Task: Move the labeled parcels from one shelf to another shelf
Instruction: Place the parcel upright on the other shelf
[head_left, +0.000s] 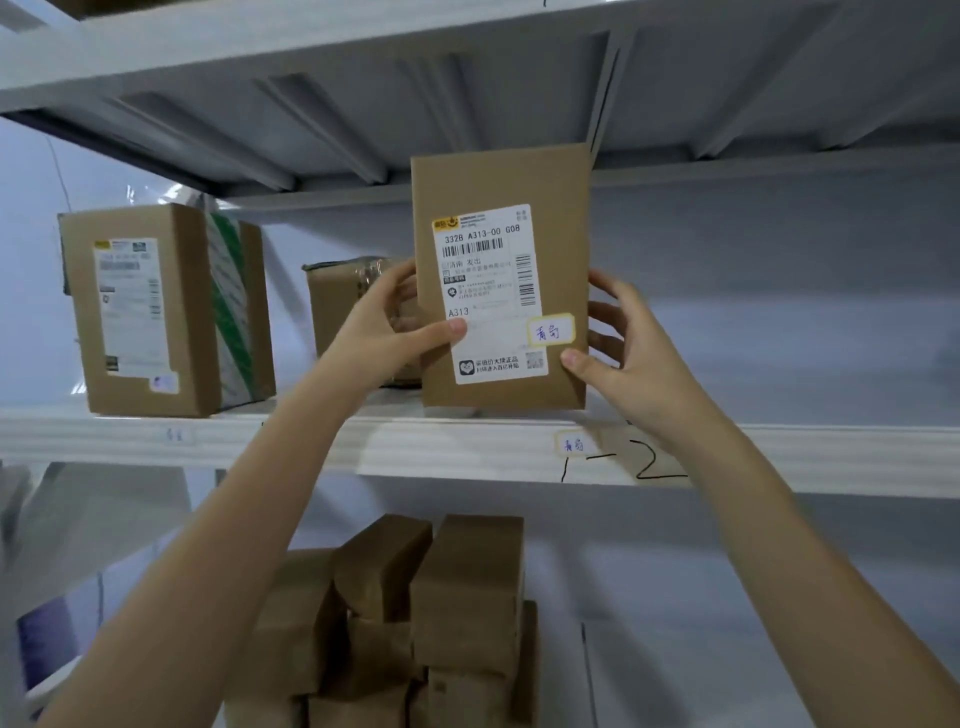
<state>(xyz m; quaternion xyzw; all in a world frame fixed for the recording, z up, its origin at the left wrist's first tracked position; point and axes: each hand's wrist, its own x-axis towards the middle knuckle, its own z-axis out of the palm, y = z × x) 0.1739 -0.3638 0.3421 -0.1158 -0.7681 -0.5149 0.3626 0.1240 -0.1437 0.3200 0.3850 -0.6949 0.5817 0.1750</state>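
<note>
A flat brown cardboard parcel (501, 182) with a white shipping label and a small yellow-edged sticker stands upright on the middle shelf (311, 441), its bottom edge at the shelf's front. My left hand (387, 319) grips its left side with the thumb on the label. My right hand (618, 338) holds its right edge, thumb on the front. A matching yellow-edged tag (571, 444) is stuck on the shelf's front lip just below the parcel, beside the handwritten mark "1-2".
A larger labeled box (150, 306) stands at the left of the same shelf, and a taped box (337, 291) sits behind my left hand. Several plain brown boxes (415, 613) are piled on the lower shelf. Another shelf (363, 78) runs overhead.
</note>
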